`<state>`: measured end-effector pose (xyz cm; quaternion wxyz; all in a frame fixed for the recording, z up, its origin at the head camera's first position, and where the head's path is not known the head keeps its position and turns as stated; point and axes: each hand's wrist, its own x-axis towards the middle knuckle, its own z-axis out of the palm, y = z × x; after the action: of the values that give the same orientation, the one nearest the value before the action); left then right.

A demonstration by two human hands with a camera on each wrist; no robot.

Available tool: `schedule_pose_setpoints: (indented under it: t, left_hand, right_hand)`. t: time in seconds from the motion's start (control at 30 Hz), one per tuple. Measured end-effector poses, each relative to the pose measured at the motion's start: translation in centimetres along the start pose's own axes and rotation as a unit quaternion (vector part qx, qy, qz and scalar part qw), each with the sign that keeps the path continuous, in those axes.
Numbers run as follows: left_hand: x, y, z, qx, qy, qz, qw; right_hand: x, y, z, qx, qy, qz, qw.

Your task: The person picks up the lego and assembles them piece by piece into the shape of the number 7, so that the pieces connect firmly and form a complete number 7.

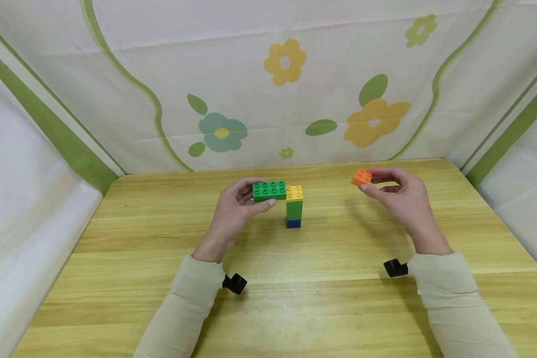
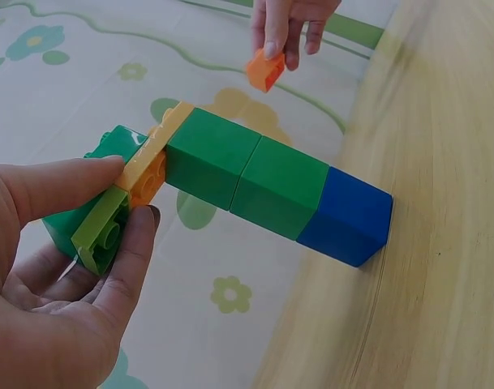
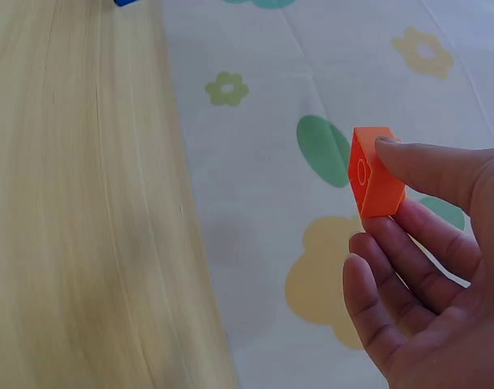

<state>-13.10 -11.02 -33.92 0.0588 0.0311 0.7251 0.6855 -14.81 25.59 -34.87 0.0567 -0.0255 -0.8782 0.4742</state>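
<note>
Toy building bricks form an upright structure on the table: a blue brick [image 2: 348, 217] at the base, two green bricks [image 2: 247, 166] above it, then a yellow brick [image 1: 295, 192] across the top. A green eight-stud brick [image 1: 269, 190] lies on the yellow one, overhanging to the left. Under that overhang, beside the yellow brick, a light green brick [image 2: 102, 229] shows in the left wrist view. My left hand [image 1: 232, 211] grips this overhanging end between thumb and fingers. Off to the right, my right hand [image 1: 404, 196] pinches an orange four-stud brick [image 1: 362, 177] in the air, apart from the structure.
The wooden table [image 1: 322, 308] ends at the back against a white cloth [image 1: 250, 89] printed with flowers. Similar cloth hangs at both sides. Black wrist mounts [image 1: 235, 283] stick out from both sleeves, low over the table.
</note>
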Motion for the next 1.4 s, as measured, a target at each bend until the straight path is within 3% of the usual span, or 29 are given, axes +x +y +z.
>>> schedule_pose_setpoints:
  t: [0.3,0.6,0.93,1.4]
  left_hand:
    - [0.0,-0.1,-0.1,-0.001,-0.002,0.002,1.0]
    - [0.0,-0.1,-0.1,-0.001,0.0,0.004,1.0]
    - [0.0,-0.1,-0.1,-0.002,0.004,0.001,1.0]
    - [0.1,-0.2,-0.1,-0.004,0.001,0.004,1.0]
  right_hand:
    - [-0.3,-1.8,1.6,0.009,-0.004,-0.044,0.999]
    - [0.1,-4.1,3.2,0.035,-0.07,-0.077,0.9939]
    - [0.0,-6.6,4.5,0.038,-0.089,-0.1,0.9903]
    - [0.0,-8.0,6.6,0.059,-0.128,-0.175,0.9744]
